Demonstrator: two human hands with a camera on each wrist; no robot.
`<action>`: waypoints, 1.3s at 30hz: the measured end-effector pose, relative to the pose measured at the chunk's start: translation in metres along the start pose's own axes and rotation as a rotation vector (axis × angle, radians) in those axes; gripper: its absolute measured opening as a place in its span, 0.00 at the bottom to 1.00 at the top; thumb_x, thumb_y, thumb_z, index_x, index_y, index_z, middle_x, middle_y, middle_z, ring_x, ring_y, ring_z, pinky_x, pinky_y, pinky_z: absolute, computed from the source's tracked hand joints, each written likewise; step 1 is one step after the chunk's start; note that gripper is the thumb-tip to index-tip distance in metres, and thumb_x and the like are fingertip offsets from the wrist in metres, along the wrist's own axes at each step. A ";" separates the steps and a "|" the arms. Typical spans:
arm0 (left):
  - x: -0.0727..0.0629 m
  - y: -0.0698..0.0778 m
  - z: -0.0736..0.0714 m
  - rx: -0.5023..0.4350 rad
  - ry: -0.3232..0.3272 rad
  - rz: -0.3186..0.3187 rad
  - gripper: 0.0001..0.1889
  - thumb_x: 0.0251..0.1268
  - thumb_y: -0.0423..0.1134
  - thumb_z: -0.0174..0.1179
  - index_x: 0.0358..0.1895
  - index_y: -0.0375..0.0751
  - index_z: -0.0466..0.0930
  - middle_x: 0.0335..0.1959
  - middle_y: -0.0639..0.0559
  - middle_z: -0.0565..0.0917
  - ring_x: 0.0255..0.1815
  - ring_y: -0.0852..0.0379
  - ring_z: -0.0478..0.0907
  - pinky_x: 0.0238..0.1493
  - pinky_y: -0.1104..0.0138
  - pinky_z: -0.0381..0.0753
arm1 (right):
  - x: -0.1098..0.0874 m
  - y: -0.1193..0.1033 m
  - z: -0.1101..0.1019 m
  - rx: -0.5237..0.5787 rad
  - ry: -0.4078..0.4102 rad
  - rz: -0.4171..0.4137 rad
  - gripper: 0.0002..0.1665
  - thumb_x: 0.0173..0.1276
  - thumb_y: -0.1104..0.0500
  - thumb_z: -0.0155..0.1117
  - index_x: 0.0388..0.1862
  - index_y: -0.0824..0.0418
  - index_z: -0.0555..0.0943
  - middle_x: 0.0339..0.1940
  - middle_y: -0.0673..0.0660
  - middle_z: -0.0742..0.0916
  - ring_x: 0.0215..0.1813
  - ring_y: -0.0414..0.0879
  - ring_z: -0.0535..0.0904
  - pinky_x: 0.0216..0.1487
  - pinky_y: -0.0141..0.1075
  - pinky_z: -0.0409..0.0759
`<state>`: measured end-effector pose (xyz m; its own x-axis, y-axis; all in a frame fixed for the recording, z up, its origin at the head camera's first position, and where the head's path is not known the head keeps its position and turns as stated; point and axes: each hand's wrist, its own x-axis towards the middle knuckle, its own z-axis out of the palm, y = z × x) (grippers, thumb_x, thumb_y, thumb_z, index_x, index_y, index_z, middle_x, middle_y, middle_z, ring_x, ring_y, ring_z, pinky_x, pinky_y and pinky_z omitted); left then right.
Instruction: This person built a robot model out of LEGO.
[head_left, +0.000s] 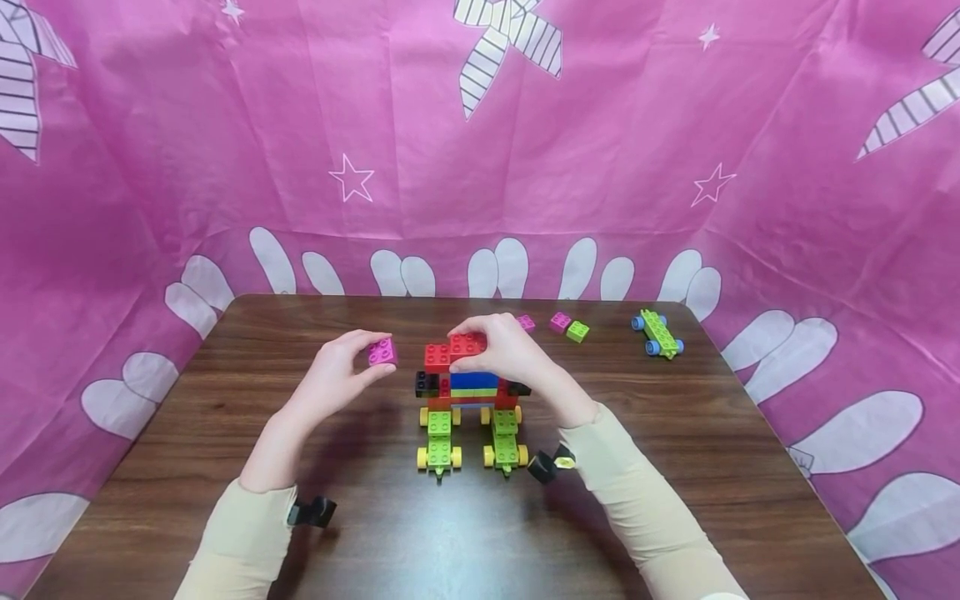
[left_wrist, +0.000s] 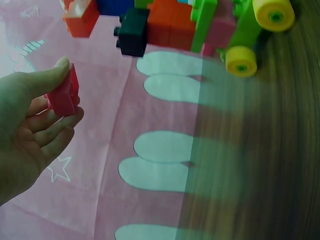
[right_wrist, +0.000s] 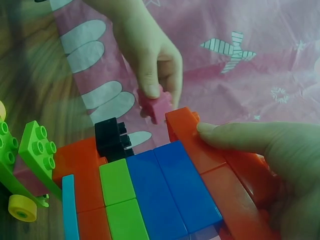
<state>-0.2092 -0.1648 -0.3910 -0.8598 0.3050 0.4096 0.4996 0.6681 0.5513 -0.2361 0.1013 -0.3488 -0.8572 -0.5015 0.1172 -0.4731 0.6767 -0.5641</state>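
Observation:
My left hand (head_left: pixel 337 375) pinches a pink toy building block (head_left: pixel 382 352) between thumb and fingers, left of a built block model and apart from it. The model has a row of red blocks (head_left: pixel 437 357) on top, blue and green blocks below, and a black block (head_left: pixel 426 384) on its left side. Two green wheeled bases (head_left: pixel 439 423) with yellow wheels carry it. My right hand (head_left: pixel 517 348) grips a red block at the top; in the right wrist view its thumb (right_wrist: pixel 225 135) presses the red row. The palm hides part of that row.
Behind the model lie loose pink blocks (head_left: pixel 559 322) and a green block (head_left: pixel 577 332). A green wheeled base (head_left: pixel 658 333) with blue wheels sits at the table's back right. Pink patterned cloth (head_left: pixel 525 192) hangs around the brown table (head_left: pixel 615 350).

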 end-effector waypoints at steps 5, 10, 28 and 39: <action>0.004 0.011 0.004 -0.019 -0.001 0.013 0.25 0.57 0.38 0.71 0.57 0.32 0.79 0.48 0.40 0.84 0.49 0.45 0.81 0.54 0.49 0.80 | 0.000 -0.002 0.000 -0.008 0.005 0.016 0.27 0.54 0.51 0.78 0.53 0.57 0.84 0.51 0.55 0.88 0.51 0.48 0.79 0.52 0.43 0.80; 0.007 0.021 0.006 -0.041 0.006 0.026 0.25 0.57 0.39 0.71 0.57 0.32 0.79 0.49 0.40 0.84 0.51 0.45 0.81 0.55 0.50 0.80 | 0.001 -0.003 0.000 -0.008 0.008 0.034 0.27 0.54 0.51 0.78 0.53 0.55 0.85 0.50 0.54 0.88 0.50 0.47 0.79 0.50 0.42 0.80; 0.012 0.039 0.013 -0.080 -0.021 0.064 0.25 0.57 0.39 0.71 0.58 0.34 0.79 0.51 0.42 0.84 0.53 0.46 0.81 0.56 0.51 0.80 | -0.001 -0.002 0.001 0.030 0.024 0.018 0.25 0.54 0.51 0.78 0.51 0.57 0.85 0.46 0.54 0.89 0.45 0.47 0.80 0.43 0.36 0.82; 0.014 0.040 0.018 -0.094 -0.023 0.065 0.25 0.56 0.40 0.72 0.57 0.35 0.80 0.51 0.42 0.85 0.53 0.46 0.81 0.56 0.51 0.80 | -0.002 -0.004 0.001 0.028 0.027 0.009 0.26 0.54 0.52 0.78 0.51 0.58 0.85 0.47 0.55 0.89 0.46 0.48 0.80 0.44 0.37 0.82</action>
<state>-0.2032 -0.1218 -0.3765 -0.8269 0.3621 0.4302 0.5612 0.5803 0.5902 -0.2322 0.0993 -0.3476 -0.8669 -0.4803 0.1336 -0.4595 0.6658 -0.5878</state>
